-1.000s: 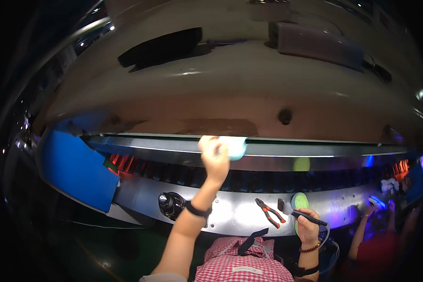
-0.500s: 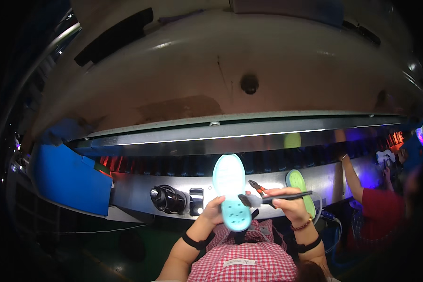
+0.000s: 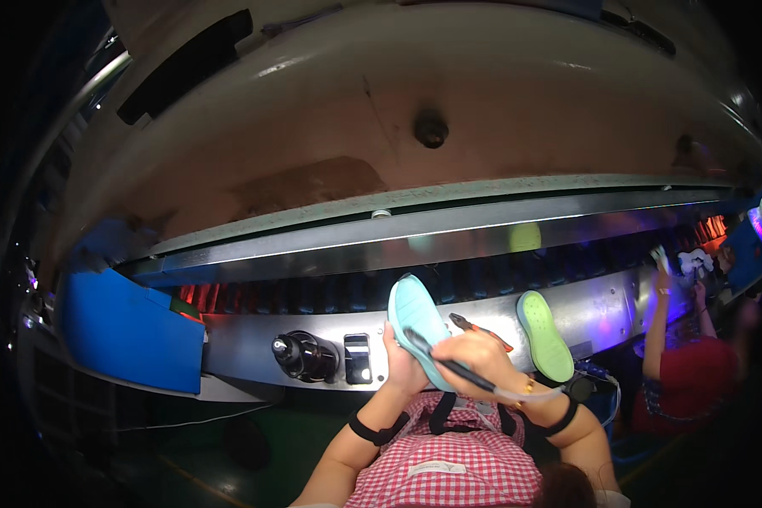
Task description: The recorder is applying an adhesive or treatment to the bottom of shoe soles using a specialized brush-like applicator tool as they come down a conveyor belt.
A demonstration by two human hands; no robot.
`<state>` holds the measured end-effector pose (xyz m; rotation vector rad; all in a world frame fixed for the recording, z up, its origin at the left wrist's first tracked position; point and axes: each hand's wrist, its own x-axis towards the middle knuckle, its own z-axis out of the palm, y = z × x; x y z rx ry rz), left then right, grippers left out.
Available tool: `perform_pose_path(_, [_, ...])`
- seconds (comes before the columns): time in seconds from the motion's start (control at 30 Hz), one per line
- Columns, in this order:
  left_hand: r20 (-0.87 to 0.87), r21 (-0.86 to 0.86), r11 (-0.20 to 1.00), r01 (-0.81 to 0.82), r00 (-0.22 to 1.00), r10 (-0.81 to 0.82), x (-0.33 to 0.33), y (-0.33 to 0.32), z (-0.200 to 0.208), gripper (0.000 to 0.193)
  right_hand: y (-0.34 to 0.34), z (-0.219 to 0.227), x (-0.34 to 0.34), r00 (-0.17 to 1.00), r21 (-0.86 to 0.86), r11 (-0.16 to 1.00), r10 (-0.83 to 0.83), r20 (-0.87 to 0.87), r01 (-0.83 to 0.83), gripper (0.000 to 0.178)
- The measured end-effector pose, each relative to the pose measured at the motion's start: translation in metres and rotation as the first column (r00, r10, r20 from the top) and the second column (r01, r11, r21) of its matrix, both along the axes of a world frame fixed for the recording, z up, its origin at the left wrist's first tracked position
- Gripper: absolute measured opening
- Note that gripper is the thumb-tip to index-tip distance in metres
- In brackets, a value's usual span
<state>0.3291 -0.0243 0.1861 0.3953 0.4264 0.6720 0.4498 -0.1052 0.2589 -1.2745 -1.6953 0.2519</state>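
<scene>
A light blue shoe sole (image 3: 416, 311) is tilted up in front of me. Its near end is gripped by my left hand (image 3: 405, 366), fingers along its left edge. My right hand (image 3: 480, 360) is closed round a black-handled brush (image 3: 461, 370), whose dark bristles lie against the sole's face. A clear tube trails from the handle end past my right wrist. Just beyond my right hand, pliers (image 3: 483, 332) with orange handles rest on the metal bench, partly covered by the hand. The lower part of the sole is hidden behind my right hand.
A lime green shoe sole (image 3: 546, 337) lies on the bench (image 3: 250, 343) to the right. Left of my hands are a phone (image 3: 357, 359) and a black round device (image 3: 305, 356). A dark roller track (image 3: 347, 296) runs behind. At the right works a person in red (image 3: 694, 377).
The light blue sole has turned and tipped. My right hand has moved left over it, bringing the bristles further up its face. The co-worker's arm at the right has shifted.
</scene>
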Motion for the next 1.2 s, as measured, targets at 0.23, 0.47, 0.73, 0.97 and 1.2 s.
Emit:
perform_pose_path(0.23, [0.147,-0.097,0.991,0.097,0.986,-0.082,-0.017,-0.005,0.02,0.083,-0.021,0.034,0.031,0.9,-0.352,0.901,0.088,-0.426,-0.254,0.019])
perform_pose_path(0.47, [0.356,-0.119,0.979,0.167,0.928,-0.115,-0.008,-0.009,0.039,0.081,-0.015,0.039,0.02,0.845,-0.147,0.893,0.334,-0.418,-0.425,0.018])
perform_pose_path(0.73, [0.222,-0.022,0.999,0.026,0.975,-0.021,-0.008,0.0,0.058,0.092,-0.022,0.041,0.023,0.835,-0.087,0.864,0.447,-0.321,-0.496,0.019])
perform_pose_path(0.97, [0.181,0.213,0.949,-0.23,0.964,0.193,-0.009,0.011,0.064,0.093,-0.027,0.039,0.025,0.865,-0.105,0.89,0.395,-0.31,-0.444,0.021])
perform_pose_path(1.2, [0.129,0.295,0.922,-0.249,0.967,0.22,-0.009,0.018,0.069,0.094,-0.025,0.034,0.035,0.9,-0.172,0.927,0.258,-0.352,-0.333,0.024])
